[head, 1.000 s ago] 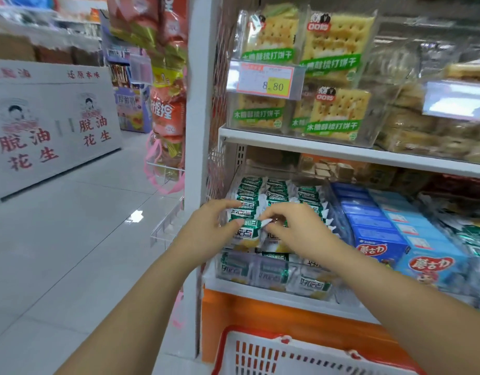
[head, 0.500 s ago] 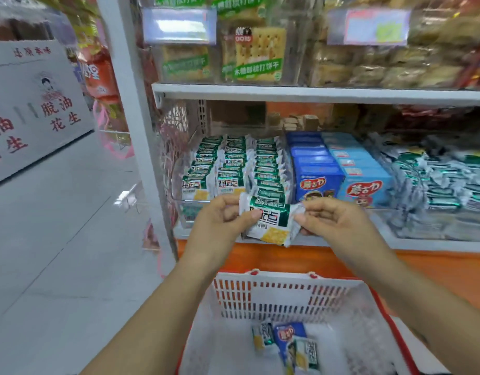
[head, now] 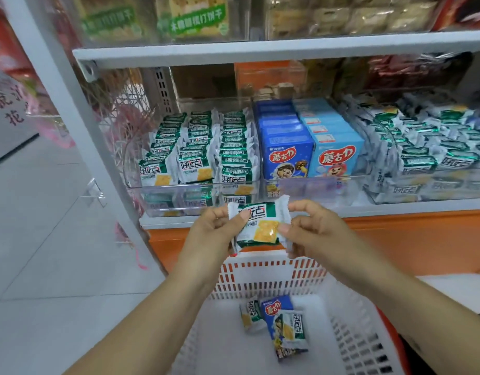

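**Desk:** Far left of frame?

**Photographer:** Pale tiled floor (head: 44, 239), then, left of centre, a clear shelf bin (head: 136, 182) packed with rows of green-and-white packets.

**Desk:** Centre?

**Photographer:** Left hand (head: 209, 239) just below that bin, thumb and curled fingers pinching the left edge of one green cracker packet (head: 257, 226). Right hand (head: 314, 234) pinching the opposite edge, fingers likewise curled. Held between the two in the middle of the frame, clear of the shelf, above the far wall of the white basket (head: 260, 277).

**Desk:** Changed in the last second?

**Photographer:** Plucked from the bin's front row a second ago. Drawn down and toward the camera half a second ago. Now lower again, printed face turned up to the lens.

**Desk:** Meaning for the job?

**Photographer:** Picked, not yet dropped. Probably next: letting go over the basket, to join two more packets (head: 290, 331) and a blue box (head: 276, 307) lying inside, lower centre.

**Desk:** Right of frame?

**Photographer:** Stacked blue cartons (head: 287, 155) right of centre, then heaped green wrappers (head: 422, 147) at the far right, neither touched.
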Demonstrator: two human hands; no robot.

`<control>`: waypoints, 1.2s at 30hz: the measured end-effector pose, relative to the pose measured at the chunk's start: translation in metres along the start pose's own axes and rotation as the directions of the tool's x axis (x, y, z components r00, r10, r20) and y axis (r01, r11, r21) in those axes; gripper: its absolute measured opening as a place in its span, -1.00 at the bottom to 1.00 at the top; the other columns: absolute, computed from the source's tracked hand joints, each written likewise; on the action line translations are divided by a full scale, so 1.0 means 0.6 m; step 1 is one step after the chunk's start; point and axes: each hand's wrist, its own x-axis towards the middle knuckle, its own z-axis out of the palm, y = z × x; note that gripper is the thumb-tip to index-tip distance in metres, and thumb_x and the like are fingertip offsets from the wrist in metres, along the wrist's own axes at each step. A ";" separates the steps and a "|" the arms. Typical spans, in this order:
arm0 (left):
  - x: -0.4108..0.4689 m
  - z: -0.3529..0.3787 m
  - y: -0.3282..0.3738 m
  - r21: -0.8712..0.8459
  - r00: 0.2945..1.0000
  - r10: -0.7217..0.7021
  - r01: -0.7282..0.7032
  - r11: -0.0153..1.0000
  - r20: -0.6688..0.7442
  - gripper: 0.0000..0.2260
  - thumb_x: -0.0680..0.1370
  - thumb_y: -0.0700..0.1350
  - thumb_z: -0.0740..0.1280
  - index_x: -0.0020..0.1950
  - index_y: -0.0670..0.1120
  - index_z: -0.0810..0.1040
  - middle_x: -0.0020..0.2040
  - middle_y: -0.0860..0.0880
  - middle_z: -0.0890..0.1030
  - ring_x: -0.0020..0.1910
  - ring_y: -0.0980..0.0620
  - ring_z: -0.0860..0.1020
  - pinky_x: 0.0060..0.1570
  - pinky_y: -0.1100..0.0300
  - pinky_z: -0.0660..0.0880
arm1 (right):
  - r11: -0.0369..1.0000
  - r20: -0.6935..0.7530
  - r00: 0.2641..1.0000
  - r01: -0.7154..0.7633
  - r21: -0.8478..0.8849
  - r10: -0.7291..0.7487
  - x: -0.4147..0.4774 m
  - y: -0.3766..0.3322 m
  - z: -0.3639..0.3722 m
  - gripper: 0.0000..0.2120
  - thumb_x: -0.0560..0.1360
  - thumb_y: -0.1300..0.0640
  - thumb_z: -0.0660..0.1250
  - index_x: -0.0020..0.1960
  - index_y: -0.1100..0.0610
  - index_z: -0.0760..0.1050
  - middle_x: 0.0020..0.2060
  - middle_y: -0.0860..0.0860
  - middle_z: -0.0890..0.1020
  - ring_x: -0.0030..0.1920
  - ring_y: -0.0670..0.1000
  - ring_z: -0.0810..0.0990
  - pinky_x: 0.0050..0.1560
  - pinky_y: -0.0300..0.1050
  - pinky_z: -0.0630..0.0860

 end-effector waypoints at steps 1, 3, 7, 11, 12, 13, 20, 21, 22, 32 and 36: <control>0.000 0.001 -0.002 -0.018 0.999 -0.037 0.037 0.999 0.000 -0.59 0.27 0.09 0.47 -0.01 -0.12 0.55 0.02 -0.22 0.67 0.06 -0.22 0.62 0.18 -0.23 0.49 | 0.999 0.018 0.999 -0.038 0.019 0.038 0.000 0.003 0.000 -0.73 0.49 0.16 0.35 0.17 0.06 0.43 -0.35 0.03 0.59 -0.35 -0.06 0.57 -0.20 -0.16 0.50; 0.002 -0.001 -0.006 -0.090 0.991 -0.128 0.132 0.987 0.040 -0.66 0.30 0.04 0.43 -0.05 -0.14 0.55 -0.01 -0.17 0.69 0.02 -0.11 0.64 0.11 -0.06 0.55 | 0.990 0.019 0.996 -0.084 0.114 0.082 0.002 0.006 0.001 -0.75 0.50 0.19 0.34 0.17 0.14 0.45 -0.31 0.06 0.62 -0.38 -0.05 0.55 -0.27 -0.16 0.49; -0.002 -0.016 0.002 -0.136 0.952 -0.245 0.271 0.953 0.182 -0.68 0.35 0.00 0.41 0.07 -0.07 0.59 -0.02 0.04 0.70 0.00 0.01 0.63 0.06 0.03 0.57 | 0.944 0.006 0.991 -0.128 0.306 0.132 0.000 -0.001 -0.005 -0.86 0.51 0.26 0.31 0.06 0.17 0.50 -0.31 0.03 0.61 -0.43 -0.06 0.50 -0.37 -0.24 0.48; -0.007 -0.023 0.011 -0.111 0.937 -0.259 0.290 0.950 0.235 -0.67 0.33 -0.12 0.40 0.08 -0.04 0.58 -0.21 0.08 0.68 -0.25 0.11 0.63 0.07 0.04 0.57 | 0.900 0.019 0.980 -0.191 0.392 0.200 0.005 0.003 -0.015 -0.90 0.49 0.26 0.32 0.00 0.20 0.48 -0.33 0.06 0.46 -0.49 -0.08 0.47 -0.44 -0.28 0.45; -0.007 -0.025 0.013 -0.099 0.937 -0.258 0.287 0.953 0.236 -0.67 0.32 -0.14 0.39 0.08 -0.04 0.57 -0.19 0.07 0.69 -0.27 0.12 0.63 0.05 0.07 0.58 | 0.883 0.024 0.974 -0.214 0.417 0.225 0.007 0.006 -0.016 -0.85 0.49 0.27 0.32 0.05 0.21 0.46 -0.35 0.06 0.43 -0.50 -0.08 0.47 -0.47 -0.29 0.44; -0.006 -0.026 0.014 -0.092 0.937 -0.255 0.283 0.955 0.240 -0.67 0.32 -0.15 0.39 0.08 -0.04 0.57 -0.17 0.05 0.70 -0.27 0.12 0.63 0.04 0.09 0.58 | 0.860 0.030 0.968 -0.236 0.452 0.250 0.009 0.009 -0.017 -0.79 0.49 0.28 0.32 0.11 0.21 0.42 -0.36 0.05 0.44 -0.50 -0.08 0.47 -0.49 -0.29 0.43; -0.002 -0.028 0.018 -0.064 0.936 -0.224 0.250 0.966 0.273 -0.64 0.34 -0.16 0.38 0.14 -0.03 0.53 -0.23 0.04 0.66 -0.30 0.13 0.59 -0.07 0.19 0.58 | 0.853 0.051 0.962 -0.262 0.451 0.268 0.013 0.000 -0.025 -0.96 0.51 0.27 0.30 -0.04 0.20 0.50 -0.44 0.03 0.47 -0.52 -0.10 0.44 -0.49 -0.29 0.42; 0.000 -0.029 0.015 -0.010 0.948 -0.194 0.203 0.979 0.252 -0.67 0.39 -0.17 0.39 0.14 -0.03 0.53 -0.29 0.05 0.61 -0.34 0.14 0.54 -0.16 0.24 0.56 | 0.933 0.011 0.977 -0.208 0.295 0.215 0.012 0.000 -0.027 -0.95 0.52 0.24 0.31 -0.05 0.19 0.53 -0.42 0.04 0.51 -0.51 -0.10 0.44 -0.44 -0.26 0.42; 0.002 -0.031 0.012 0.057 0.962 -0.152 0.142 0.988 0.226 -0.72 0.44 -0.19 0.39 0.14 -0.05 0.53 -0.36 0.06 0.55 -0.40 0.16 0.48 -0.25 0.29 0.52 | 0.986 -0.033 0.988 -0.146 0.077 0.149 0.009 0.000 -0.028 -0.94 0.52 0.20 0.32 -0.04 0.15 0.56 -0.43 0.03 0.54 -0.51 -0.10 0.43 -0.39 -0.24 0.40; 0.009 -0.020 -0.006 0.033 0.990 -0.098 0.095 0.995 0.102 -0.87 0.58 -0.18 0.28 -0.06 -0.16 0.61 -0.03 -0.14 0.70 -0.02 -0.09 0.67 0.09 0.04 0.56 | 0.997 -0.122 0.990 -0.067 0.032 0.070 0.007 0.007 -0.020 -0.76 0.52 0.00 0.26 -0.16 0.10 0.61 -0.33 0.02 0.67 -0.30 0.03 0.64 -0.11 -0.09 0.54; 0.006 -0.015 -0.010 0.095 0.999 0.038 -0.042 0.995 0.035 -0.74 0.28 0.09 0.50 -0.14 -0.02 0.63 -0.05 -0.07 0.68 0.01 -0.13 0.63 0.21 -0.14 0.48 | 0.981 -0.145 0.989 -0.002 -0.193 -0.026 0.002 0.012 -0.013 -0.80 0.42 0.03 0.43 -0.35 0.06 0.58 -0.36 0.04 0.67 -0.32 -0.07 0.59 -0.20 -0.22 0.50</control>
